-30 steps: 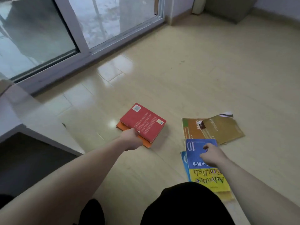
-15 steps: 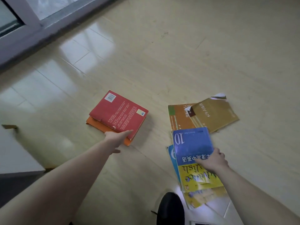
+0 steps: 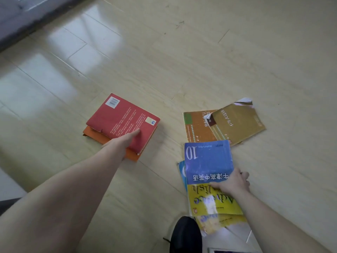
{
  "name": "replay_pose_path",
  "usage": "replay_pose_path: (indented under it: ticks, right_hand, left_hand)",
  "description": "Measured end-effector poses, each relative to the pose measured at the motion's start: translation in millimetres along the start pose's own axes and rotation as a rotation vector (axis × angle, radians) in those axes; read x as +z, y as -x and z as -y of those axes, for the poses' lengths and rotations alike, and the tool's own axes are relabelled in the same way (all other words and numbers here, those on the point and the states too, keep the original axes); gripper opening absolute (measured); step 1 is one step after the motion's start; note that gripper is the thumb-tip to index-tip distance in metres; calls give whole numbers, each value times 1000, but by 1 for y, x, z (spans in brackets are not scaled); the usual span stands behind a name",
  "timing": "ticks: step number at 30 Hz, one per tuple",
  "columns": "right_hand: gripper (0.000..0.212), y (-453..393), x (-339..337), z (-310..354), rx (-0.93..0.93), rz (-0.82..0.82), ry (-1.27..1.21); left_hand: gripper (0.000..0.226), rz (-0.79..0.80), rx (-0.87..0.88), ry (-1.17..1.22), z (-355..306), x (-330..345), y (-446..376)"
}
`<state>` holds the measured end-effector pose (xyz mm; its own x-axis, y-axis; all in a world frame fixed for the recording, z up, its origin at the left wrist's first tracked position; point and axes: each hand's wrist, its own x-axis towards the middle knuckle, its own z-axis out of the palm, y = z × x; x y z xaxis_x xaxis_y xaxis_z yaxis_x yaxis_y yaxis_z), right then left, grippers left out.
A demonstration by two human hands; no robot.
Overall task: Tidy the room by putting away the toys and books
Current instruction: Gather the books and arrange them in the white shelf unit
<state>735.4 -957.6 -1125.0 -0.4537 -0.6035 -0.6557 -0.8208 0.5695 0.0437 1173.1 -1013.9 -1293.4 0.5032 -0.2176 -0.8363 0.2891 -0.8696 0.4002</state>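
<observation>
A red book (image 3: 125,118) lies on top of an orange book (image 3: 102,138) on the wooden floor. My left hand (image 3: 124,140) rests flat on the red cover's near corner, fingers straight. To the right, my right hand (image 3: 231,183) grips the right edge of a blue and yellow English textbook (image 3: 207,167), thumb on its cover, fingers under it. That book sits on a similar blue and yellow book (image 3: 218,221). Beyond them lie an orange-brown book (image 3: 195,127) and a tan book (image 3: 237,123) with a curled corner.
A dark window frame (image 3: 21,21) runs along the top left. A black shoe (image 3: 186,234) shows at the bottom edge. A pale furniture edge (image 3: 7,185) sits at the far left. Bare wooden floor (image 3: 218,52) stretches beyond the books.
The view tilted down and closer. My left hand slid further onto the red cover. My right hand moved from the blue book's top to gripping its right edge.
</observation>
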Motion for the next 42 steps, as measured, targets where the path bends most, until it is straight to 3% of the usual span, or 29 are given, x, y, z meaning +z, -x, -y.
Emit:
replay_pose_path:
  ticks: [5, 7, 10, 12, 15, 19, 25, 29, 36, 42]
  right_hand:
    - [67, 12, -7, 11, -158, -45, -12]
    - [55, 17, -13, 21, -223, -52, 20]
    - [47, 26, -21, 45, -308, -61, 50]
    - [43, 31, -25, 59, -348, -67, 74]
    - [39, 44, -34, 77, -405, -74, 116]
    - [27, 65, -52, 94, -429, -69, 133]
    - [25, 137, -103, 122, -535, -141, 92]
    - [34, 197, -139, 142, -622, -230, 65]
    - [33, 334, -182, 188, -884, -360, -90]
    - [33, 466, -221, 221, -1196, -372, -324]
  left_hand:
    - [104, 123, 30, 59, -34, -12, 126]
    - [115, 56, 48, 139, -35, -10, 121]
    - [154, -157, 48, 200, -42, -10, 142]
    - [146, -197, 25, 171, -46, -10, 165]
    - [118, -199, 86, 87, -53, -24, 181]
    - [61, -141, 230, -135, -60, -65, 207]
    - [48, -214, 528, -726, -59, -153, 296]
    - [53, -178, 691, -803, -58, -199, 364]
    - [53, -172, 941, -562, -53, -330, 502]
    - [55, -209, 918, -139, -43, -480, 604]
